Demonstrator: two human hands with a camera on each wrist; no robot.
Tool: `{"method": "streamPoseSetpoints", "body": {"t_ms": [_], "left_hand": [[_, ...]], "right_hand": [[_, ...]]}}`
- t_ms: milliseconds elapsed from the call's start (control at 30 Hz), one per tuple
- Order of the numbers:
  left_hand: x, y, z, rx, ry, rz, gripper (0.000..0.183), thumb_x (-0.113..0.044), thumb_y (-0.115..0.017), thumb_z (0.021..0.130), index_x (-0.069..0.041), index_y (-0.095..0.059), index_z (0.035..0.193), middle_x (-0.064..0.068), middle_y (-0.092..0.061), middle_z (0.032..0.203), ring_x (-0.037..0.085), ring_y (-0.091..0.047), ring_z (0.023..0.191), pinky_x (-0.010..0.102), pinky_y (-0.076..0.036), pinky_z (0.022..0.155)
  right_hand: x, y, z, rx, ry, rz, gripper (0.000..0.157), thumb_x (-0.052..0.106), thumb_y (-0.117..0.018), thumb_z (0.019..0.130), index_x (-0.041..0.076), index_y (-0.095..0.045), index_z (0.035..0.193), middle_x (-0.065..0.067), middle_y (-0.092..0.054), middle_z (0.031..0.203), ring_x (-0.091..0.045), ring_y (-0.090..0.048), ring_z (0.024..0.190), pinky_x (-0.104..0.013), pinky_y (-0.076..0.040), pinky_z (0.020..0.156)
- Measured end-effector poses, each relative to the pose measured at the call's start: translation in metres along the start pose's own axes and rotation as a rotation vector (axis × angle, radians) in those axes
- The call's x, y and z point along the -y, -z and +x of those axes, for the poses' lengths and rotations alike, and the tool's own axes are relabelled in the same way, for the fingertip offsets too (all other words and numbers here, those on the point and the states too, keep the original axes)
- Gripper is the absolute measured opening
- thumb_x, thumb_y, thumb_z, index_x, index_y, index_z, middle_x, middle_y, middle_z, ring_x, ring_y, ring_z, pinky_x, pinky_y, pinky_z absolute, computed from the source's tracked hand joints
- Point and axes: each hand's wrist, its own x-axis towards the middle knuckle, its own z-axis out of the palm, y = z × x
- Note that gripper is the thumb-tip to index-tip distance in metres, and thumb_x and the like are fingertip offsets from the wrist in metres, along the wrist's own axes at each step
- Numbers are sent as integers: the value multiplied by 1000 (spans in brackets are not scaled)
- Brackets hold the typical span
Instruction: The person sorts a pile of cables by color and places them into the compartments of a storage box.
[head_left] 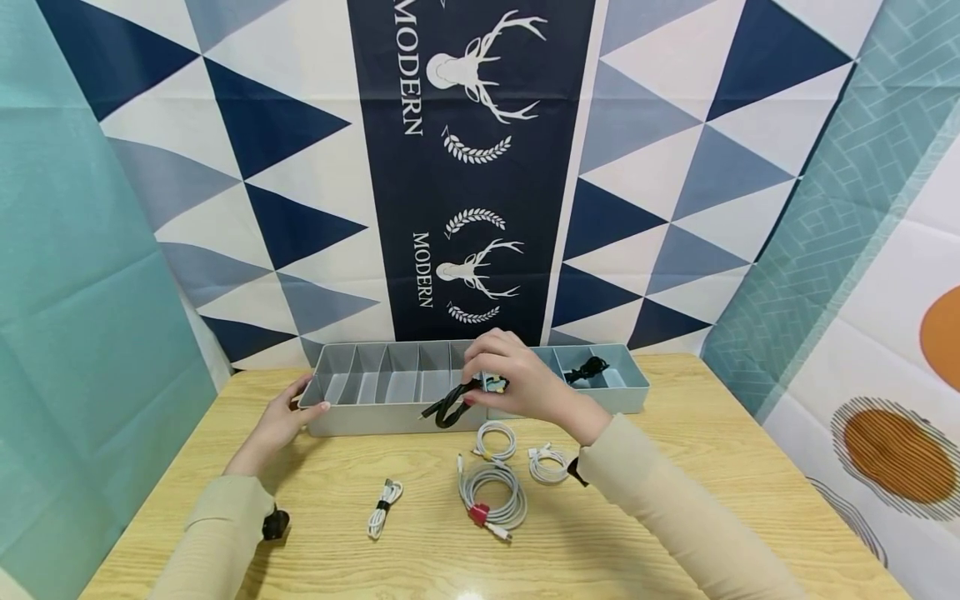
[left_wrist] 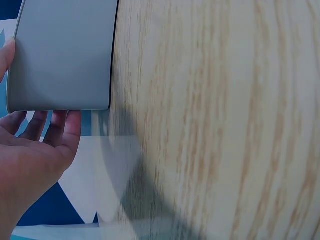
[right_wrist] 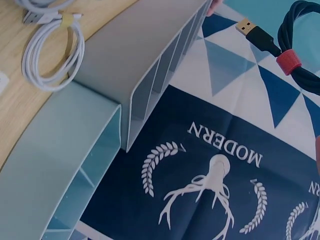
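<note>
My right hand (head_left: 521, 379) pinches a coiled black USB cable (head_left: 452, 406) above the front wall of a long grey divided box (head_left: 405, 419). The right wrist view shows the cable's gold-coloured USB plug (right_wrist: 246, 27) and a red tie (right_wrist: 288, 61) round the coil. My left hand (head_left: 281, 421) holds the grey box's left end, thumb on one side and fingers against the end wall. A light-blue divided box (head_left: 628, 398) adjoins the grey one on the right. Inside it lies a bundled black cable (head_left: 587, 369); part of that box is hidden behind my right hand.
On the wooden table (head_left: 330, 542) lie a white cable with a black tie (head_left: 385, 508), a large grey coil with a red tie (head_left: 513, 508), a small white coil with a yellow tie (head_left: 510, 442) and another white coil (head_left: 550, 475). A patterned cloth (head_left: 315, 208) hangs behind the boxes.
</note>
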Motion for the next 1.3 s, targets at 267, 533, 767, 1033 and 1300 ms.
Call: {"method": "streamPoseSetpoints", "body": {"t_ms": [267,533,767,1033,1300], "left_hand": [[3,0,1,-3,-12,8,88,-48,-59,80,-18,-7,145,17,-14,147,40,-24,128,52,-30,99],[1,0,0,-7,-11,0,87,-46,-59,81,-16,-9,145,17,-14,147,41,-24,128,53,-29,98],[0,-1,0,-4,-16,-12,84,-40,-59,83,-15,-9,145,17,-14,147,40,-24,128,53,-29,98],[-1,0,-1,1,-5,-27,91,-50,-60,78,-19,-7,145,16,-12,147,40,-22,129,54,-28,99],[1,-1,1,4,-7,-43,84,-40,-60,82,-17,-9,145,16,-13,147,39,-24,129,52,-31,98]], "right_hand": [[-4,16,-7,-34,-1,-1,19,13,-74,69,15,-62,83,0,-57,93,-15,-46,89,-30,-36,78],[-6,33,-15,-54,-31,8,21,8,-72,69,13,-62,86,-1,-56,95,-17,-46,92,-29,-37,82],[-6,47,-21,-97,-63,12,25,3,-73,66,13,-63,88,-2,-56,96,-19,-48,95,-29,-37,87],[-10,63,-29,-142,-65,-4,35,-6,-78,55,7,-63,84,-9,-56,91,-23,-47,90,-28,-35,83],[-14,79,-38,-167,-88,-37,33,-9,-75,55,6,-64,82,-12,-57,89,-25,-48,89,-25,-37,84]]}}
